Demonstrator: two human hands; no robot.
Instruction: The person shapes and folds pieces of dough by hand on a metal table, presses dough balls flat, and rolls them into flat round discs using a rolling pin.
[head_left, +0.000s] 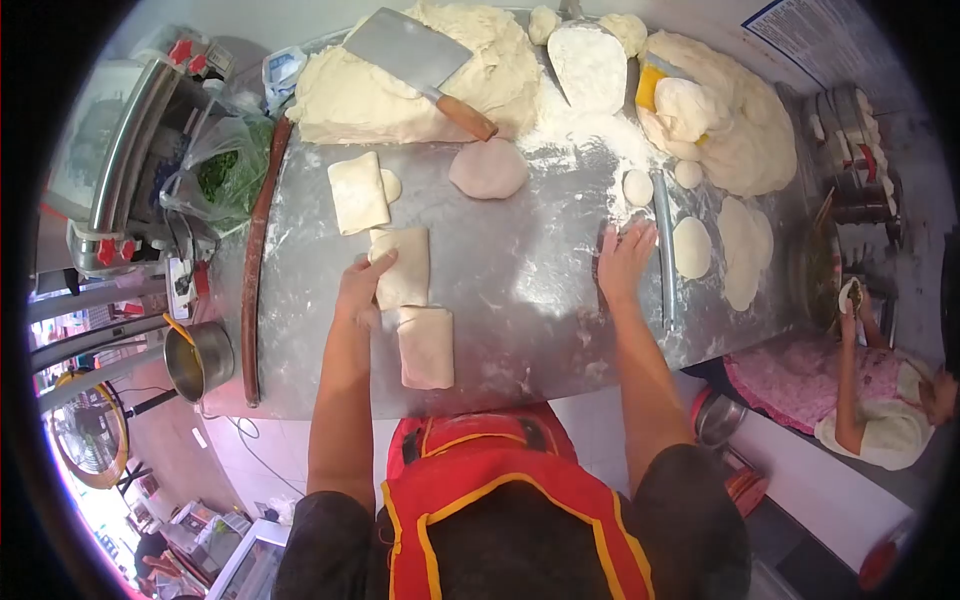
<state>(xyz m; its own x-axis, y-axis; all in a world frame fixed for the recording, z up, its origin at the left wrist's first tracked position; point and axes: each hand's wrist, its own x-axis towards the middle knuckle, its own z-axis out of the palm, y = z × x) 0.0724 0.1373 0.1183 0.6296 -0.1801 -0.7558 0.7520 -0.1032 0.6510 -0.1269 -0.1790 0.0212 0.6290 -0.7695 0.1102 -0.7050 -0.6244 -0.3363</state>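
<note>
Head view: the left hand (362, 290) touches the left edge of the middle folded dough piece (407, 268); whether it grips cannot be determined. The right hand (628, 258) is spread open, palm down on the table (510, 275), just left of the grey rod (665, 260). Judged completion: three pieces, left of centre, appear folded; the centre-far dough disc (488, 169) is unfolded, and the far-left dough mass (335, 95) is unshaped.

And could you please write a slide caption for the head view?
Left hand on the middle of three folded dough pieces, right hand beside a grey rod on a floury table.
</note>
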